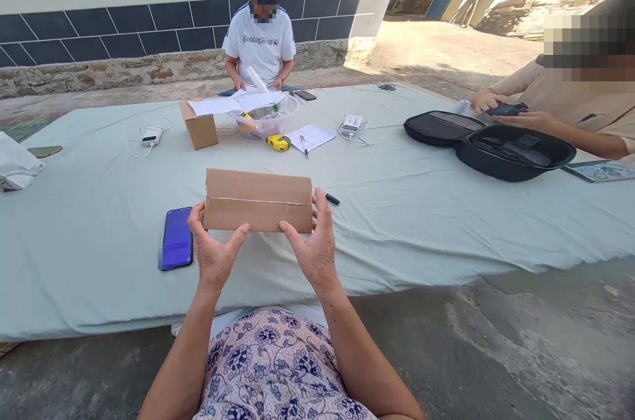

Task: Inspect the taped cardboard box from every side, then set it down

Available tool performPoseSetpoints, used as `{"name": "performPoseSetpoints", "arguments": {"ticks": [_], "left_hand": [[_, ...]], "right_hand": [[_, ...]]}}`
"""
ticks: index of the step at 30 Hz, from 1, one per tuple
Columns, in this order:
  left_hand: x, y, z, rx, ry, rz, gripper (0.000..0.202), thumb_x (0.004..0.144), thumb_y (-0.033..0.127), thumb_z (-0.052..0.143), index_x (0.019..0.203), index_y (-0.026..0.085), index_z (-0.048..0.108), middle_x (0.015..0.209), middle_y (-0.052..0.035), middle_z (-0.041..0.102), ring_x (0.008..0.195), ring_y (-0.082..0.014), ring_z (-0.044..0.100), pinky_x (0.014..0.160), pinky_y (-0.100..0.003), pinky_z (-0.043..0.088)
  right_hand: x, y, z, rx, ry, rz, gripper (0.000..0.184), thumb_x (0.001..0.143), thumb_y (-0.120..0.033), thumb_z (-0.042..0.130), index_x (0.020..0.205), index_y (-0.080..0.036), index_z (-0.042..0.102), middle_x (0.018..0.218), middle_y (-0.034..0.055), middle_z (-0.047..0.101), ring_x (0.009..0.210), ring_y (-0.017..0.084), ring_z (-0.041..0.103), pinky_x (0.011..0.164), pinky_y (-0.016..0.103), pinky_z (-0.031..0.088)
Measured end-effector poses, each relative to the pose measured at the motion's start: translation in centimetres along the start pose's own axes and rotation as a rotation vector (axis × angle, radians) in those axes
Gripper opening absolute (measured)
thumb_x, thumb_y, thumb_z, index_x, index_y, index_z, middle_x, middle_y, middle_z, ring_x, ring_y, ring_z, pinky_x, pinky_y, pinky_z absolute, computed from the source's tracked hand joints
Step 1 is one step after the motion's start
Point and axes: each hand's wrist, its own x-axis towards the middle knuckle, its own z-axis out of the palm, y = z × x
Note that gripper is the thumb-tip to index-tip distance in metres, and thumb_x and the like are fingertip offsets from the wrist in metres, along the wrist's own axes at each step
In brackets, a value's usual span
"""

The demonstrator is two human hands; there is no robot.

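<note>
"Where is the cardboard box (258, 202) being held?"

"Between the left hand (215, 254) and the right hand (317, 251). Each is grasping one end, and both thumbs are pressing near its lower edge."

"Is its underside touching the pale tablecloth (421, 221)?"

"I cannot tell from this angle."

"What is lying closest to the hands?"

"A phone (177, 238) is lying just left of the left hand, its screen glowing blue, and a black marker (333, 199) is showing just beyond the right hand's fingers."

"And farther ahead of them?"

"A yellow tape measure (278, 143) is lying beside a sheet of paper (320, 135). Behind it a clear basin (254, 129) is standing, and a person in a white T-shirt (260, 43) is sitting beyond that. Well to the right of the hands, an open black case (510, 165) is lying near a person in a tan top (590, 102)."
</note>
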Motion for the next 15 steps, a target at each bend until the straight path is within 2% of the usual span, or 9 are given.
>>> {"name": "performPoseSetpoints", "arguments": {"ticks": [2,5,11,13,15], "left_hand": [[0.1,-0.3,-0.2,-0.031,-0.020,-0.017,0.091,0.068,0.040,0.092,0.139,0.027,0.037,0.143,-0.0143,0.051,0.133,-0.0310,0.054,0.115,-0.051,0.040],[0.1,-0.5,-0.3,-0.027,-0.043,0.018,0.092,0.068,0.038,0.092,0.140,0.027,0.037,0.146,-0.0146,0.048,0.135,-0.0311,0.053,0.115,-0.051,0.041],[-0.2,-0.2,0.0,0.056,-0.103,0.344,0.091,0.070,0.028,0.092,0.142,0.029,0.035,0.158,-0.0179,0.040,0.150,-0.0334,0.043,0.121,-0.054,0.037],[-0.1,-0.1,-0.1,0.036,-0.114,0.379,0.088,0.070,0.028,0.091,0.140,0.029,0.037,0.160,-0.0181,0.039,0.151,-0.0335,0.042,0.121,-0.054,0.038],[0.0,-0.1,-0.3,-0.015,-0.111,0.335,0.086,0.071,0.030,0.091,0.139,0.029,0.039,0.160,-0.0178,0.041,0.150,-0.0337,0.043,0.121,-0.054,0.038]], "right_hand": [[0.1,0.3,-0.1,0.042,0.017,0.057,0.081,0.089,-0.044,0.070,0.160,-0.034,0.031,0.150,0.0140,0.052,0.120,0.030,0.061,0.096,0.049,0.057],[0.5,0.5,-0.6,0.100,0.013,0.147,0.081,0.087,-0.048,0.071,0.159,-0.034,0.034,0.140,0.0121,0.057,0.104,0.024,0.064,0.082,0.040,0.060],[1.2,0.3,-1.4,0.105,0.033,0.297,0.098,0.074,-0.059,0.081,0.157,-0.030,0.038,0.137,0.0136,0.055,0.106,0.027,0.061,0.084,0.043,0.059],[1.4,0.2,-1.5,0.146,0.051,0.320,0.097,0.072,-0.058,0.083,0.155,-0.030,0.040,0.135,0.0132,0.057,0.104,0.026,0.061,0.084,0.042,0.059],[1.5,0.2,-1.6,0.199,0.044,0.318,0.089,0.074,-0.055,0.081,0.152,-0.030,0.045,0.129,0.0111,0.061,0.101,0.024,0.062,0.083,0.040,0.059]]}}
